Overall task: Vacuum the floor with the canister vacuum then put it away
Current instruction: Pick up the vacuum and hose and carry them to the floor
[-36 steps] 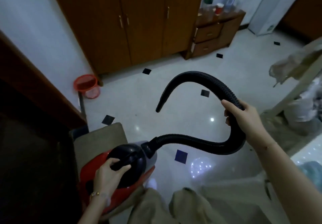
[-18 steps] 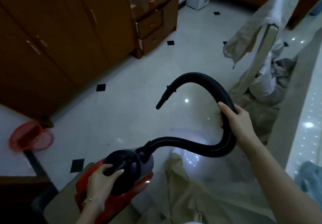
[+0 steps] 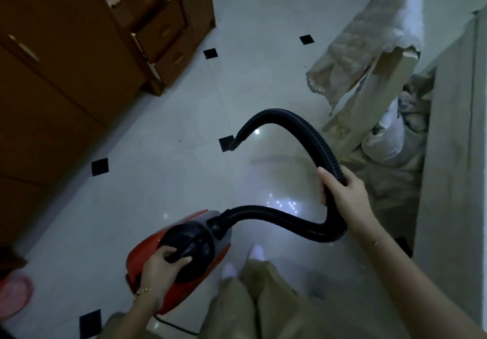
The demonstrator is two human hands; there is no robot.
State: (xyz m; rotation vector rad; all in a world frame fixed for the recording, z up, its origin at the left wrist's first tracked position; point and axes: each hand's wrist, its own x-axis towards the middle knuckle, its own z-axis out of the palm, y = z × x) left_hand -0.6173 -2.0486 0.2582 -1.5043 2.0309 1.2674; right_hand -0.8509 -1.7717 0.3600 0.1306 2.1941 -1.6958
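A red and black canister vacuum (image 3: 150,254) hangs above the white tiled floor (image 3: 163,196) at the lower left, carried by its black top handle. My left hand (image 3: 160,267) is closed around that handle. A black ribbed hose (image 3: 295,128) leaves the vacuum's front, loops right, then arches up and over to the left. Its bare open end (image 3: 233,145) points down at the floor, clear of it. My right hand (image 3: 342,188) grips the hose at the middle of the loop.
A brown wardrobe (image 3: 52,88) and a small drawer cabinet (image 3: 168,43) line the left side. A pale cloth-draped frame (image 3: 369,49) and bundled fabric (image 3: 390,138) stand at right beside a bed edge (image 3: 448,154). A red basket (image 3: 13,291) sits at lower left. My feet (image 3: 242,259) are below.
My view has swung right and away from the wall; the red basket and wardrobe have slid left. The vacuum has been lifted off the brown seat and now hangs over open floor. Both grips are unchanged.
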